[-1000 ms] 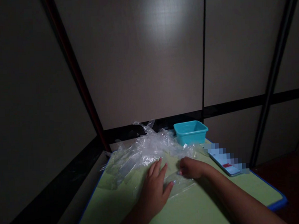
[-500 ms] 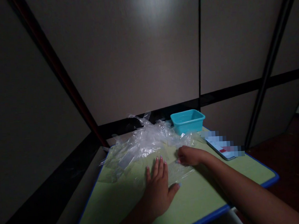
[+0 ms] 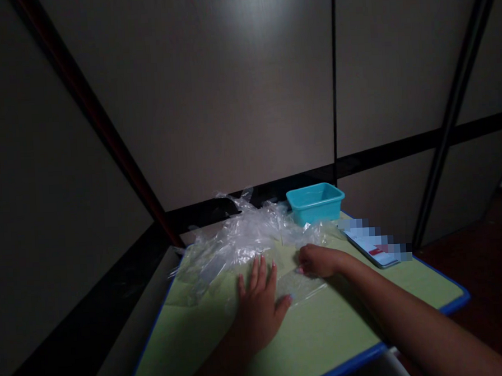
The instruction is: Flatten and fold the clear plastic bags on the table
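Note:
A clear plastic bag (image 3: 303, 286) lies flat on the green tabletop, between and partly beneath my hands. My left hand (image 3: 259, 308) rests palm down on its left part, with the fingers spread. At the bag's upper right edge is my right hand (image 3: 314, 260), its fingers closed in a pinch on the plastic; the fingertips are partly hidden. Behind both hands spreads a loose heap of crumpled clear plastic bags (image 3: 249, 233), reaching the back of the table.
A turquoise plastic basket (image 3: 317, 210) stands at the table's back edge. To the right lies a phone (image 3: 369, 246), partly blurred out. The green table (image 3: 327, 352) has a blue rim. Large cabinet panels (image 3: 238, 110) rise right behind it.
My left hand has slid a little to the left and away from me across the bag, fingers still spread. My right hand stays in nearly the same place.

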`<state>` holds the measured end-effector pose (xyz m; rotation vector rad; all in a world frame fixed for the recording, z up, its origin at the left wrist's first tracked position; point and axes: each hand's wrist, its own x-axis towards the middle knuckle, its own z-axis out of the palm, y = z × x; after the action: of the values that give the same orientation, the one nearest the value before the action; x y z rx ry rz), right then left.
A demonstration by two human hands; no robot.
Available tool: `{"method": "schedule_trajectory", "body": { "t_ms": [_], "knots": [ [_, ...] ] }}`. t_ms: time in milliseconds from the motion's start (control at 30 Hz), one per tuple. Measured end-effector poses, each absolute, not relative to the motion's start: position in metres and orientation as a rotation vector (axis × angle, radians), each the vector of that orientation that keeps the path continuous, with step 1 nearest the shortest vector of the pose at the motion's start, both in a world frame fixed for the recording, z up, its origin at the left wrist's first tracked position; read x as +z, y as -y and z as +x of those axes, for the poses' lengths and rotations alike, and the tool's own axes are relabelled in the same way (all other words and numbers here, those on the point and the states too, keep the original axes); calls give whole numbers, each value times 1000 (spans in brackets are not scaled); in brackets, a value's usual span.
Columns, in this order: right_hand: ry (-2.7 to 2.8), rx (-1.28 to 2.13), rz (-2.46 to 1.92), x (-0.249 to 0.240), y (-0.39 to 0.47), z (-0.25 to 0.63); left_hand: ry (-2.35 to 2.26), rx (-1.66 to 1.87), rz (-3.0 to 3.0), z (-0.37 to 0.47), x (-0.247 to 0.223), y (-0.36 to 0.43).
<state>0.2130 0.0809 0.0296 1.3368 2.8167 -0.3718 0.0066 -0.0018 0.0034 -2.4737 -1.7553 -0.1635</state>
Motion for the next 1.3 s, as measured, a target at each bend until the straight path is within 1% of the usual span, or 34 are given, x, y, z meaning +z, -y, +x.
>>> {"method": "schedule_trajectory", "body": {
  "t_ms": [100,267,333,600,767,867,1000,1067,1133,1233,1300],
  "knots": [
    [-2814,-372,1337,29,-81,213,1761,-75,-2550,8,3,4],
    [-2813,-389,1336,29,-81,214,1741,-424,-2344,11,16,4],
    [-2811,-389,1339,30,-81,214,1714,-491,-2317,12,17,5],
    [-2793,-398,1348,34,-78,213,1714,-337,-2439,12,9,7],
    [-2799,-401,1340,35,-78,214,1712,-373,-2423,12,12,8],
    [-2799,-399,1326,35,-78,213,1631,-501,-2418,11,14,7],
    [-2793,-391,1310,36,-78,214,1460,-785,-2471,8,21,4],
    [-2788,-387,1313,37,-77,214,1454,-886,-2510,8,25,3],
    [-2781,-386,1319,37,-77,214,1537,-868,-2540,8,26,2],
    [-2772,-381,1325,36,-77,214,1684,-641,-2578,8,21,0],
    [-2772,-369,1327,37,-77,214,1692,-499,-2625,7,16,-2]
  ]
}}
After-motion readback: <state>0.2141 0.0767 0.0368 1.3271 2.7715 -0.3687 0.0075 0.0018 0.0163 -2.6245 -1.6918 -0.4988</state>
